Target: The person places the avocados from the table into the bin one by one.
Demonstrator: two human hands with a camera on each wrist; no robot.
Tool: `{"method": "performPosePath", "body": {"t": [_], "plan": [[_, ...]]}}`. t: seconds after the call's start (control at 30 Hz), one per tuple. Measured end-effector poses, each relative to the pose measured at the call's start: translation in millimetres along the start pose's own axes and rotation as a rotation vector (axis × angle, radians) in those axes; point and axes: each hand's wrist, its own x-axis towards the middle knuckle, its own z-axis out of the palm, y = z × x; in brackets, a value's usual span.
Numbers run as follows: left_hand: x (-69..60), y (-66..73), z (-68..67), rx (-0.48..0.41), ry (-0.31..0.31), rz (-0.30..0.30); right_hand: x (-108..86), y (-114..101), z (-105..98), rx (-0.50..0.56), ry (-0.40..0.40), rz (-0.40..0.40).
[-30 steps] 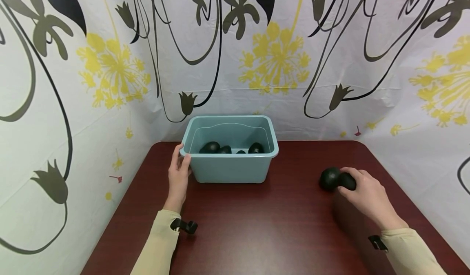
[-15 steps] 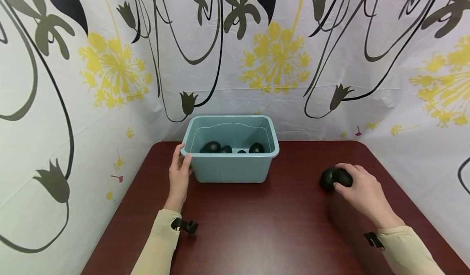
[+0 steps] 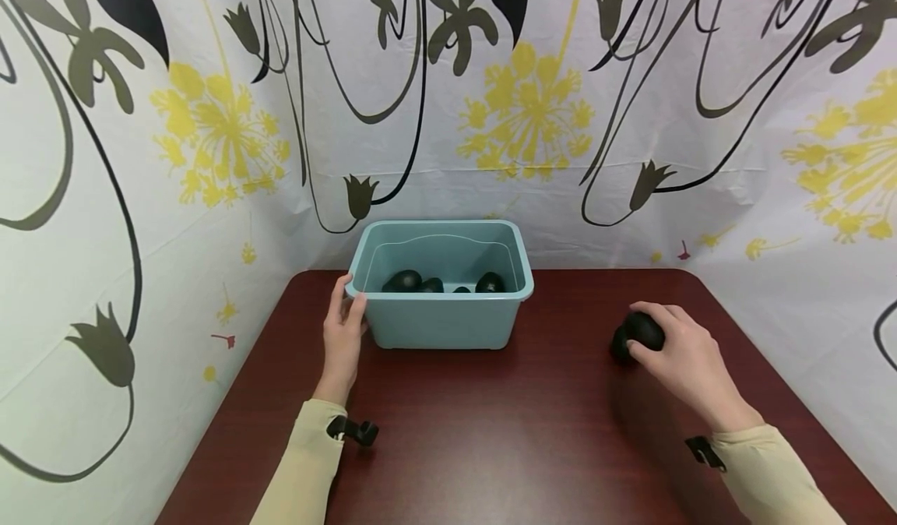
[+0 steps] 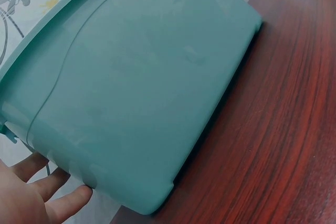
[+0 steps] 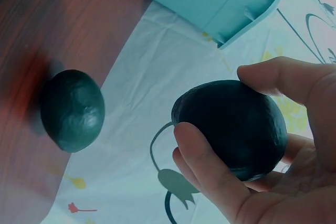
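Observation:
My right hand (image 3: 690, 365) grips a dark green avocado (image 5: 231, 127) between thumb and fingers, held above the table. Another avocado (image 5: 72, 110) rests on the table beyond it; in the head view the held one partly covers it. At the left front corner of a light blue plastic bin (image 3: 437, 322), my left hand (image 3: 341, 346) touches the wall with extended fingers, near the rim. The left wrist view shows its fingertips (image 4: 81, 192) against the bin's side. Several dark avocados (image 3: 402, 281) lie inside the bin, some partly hidden by its front wall.
A dark red wood-grain table (image 3: 490, 431) bears everything. White cloth (image 3: 532, 198) printed with yellow flowers and dark vines hangs behind the table and along both sides. The bin stands near the table's back edge.
My right hand has moved left and slightly farther back with the avocado, which now covers more of the one on the table. The left hand and bin have stayed put.

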Motion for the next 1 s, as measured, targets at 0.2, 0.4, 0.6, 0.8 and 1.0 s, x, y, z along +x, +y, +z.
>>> {"method": "performPosePath", "body": {"t": [0.2,0.4,0.6,0.8,1.0], "plan": [[0.6,-0.5,-0.4,-0.004,-0.005,0.000,3.0,-9,0,0.017,0.026,-0.019],[-0.1,-1.1,-0.9,-0.002,-0.002,0.000,4.6,-16,-1,0.030,0.024,-0.027],[-0.3,-1.3,-0.8,0.004,-0.001,-0.002,7.7,-23,-2,0.039,0.035,-0.044],[0.2,-0.3,-1.2,0.000,-0.016,-0.008,11.6,-30,-4,0.049,0.053,-0.060],[-0.5,1.6,-1.2,-0.012,-0.021,-0.010,13.4,-37,-4,0.053,0.064,-0.073]]}}
